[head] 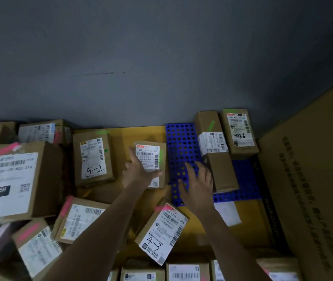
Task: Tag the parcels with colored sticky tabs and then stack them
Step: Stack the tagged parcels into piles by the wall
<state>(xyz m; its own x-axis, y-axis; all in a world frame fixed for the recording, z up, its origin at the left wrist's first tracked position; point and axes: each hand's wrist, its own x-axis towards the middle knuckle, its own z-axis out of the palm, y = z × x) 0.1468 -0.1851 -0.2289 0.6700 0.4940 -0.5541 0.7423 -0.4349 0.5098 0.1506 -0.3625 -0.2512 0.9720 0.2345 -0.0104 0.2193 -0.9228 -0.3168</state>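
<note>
A small cardboard parcel [151, 157] with a white label and a green tab on its right side lies on the yellow surface [125, 134]. My left hand [139, 172] holds it at its near left corner, thumb across the label and fingers along the left edge. My right hand [197, 183] hovers with spread fingers over the blue perforated pallet [181, 142]. It is just left of a long parcel [214, 151] that carries a green tab. A parcel marked 4-3 [162, 230] with a pink tab lies tilted between my forearms.
A parcel marked 5-2 [92, 157] with a green tab sits left of centre. A parcel marked 7936 [239, 132] stands at the back right. Pink-tagged parcels [13, 179] crowd the left and near side. A large carton [314, 179] walls the right, and a grey wall [141, 57] rises behind.
</note>
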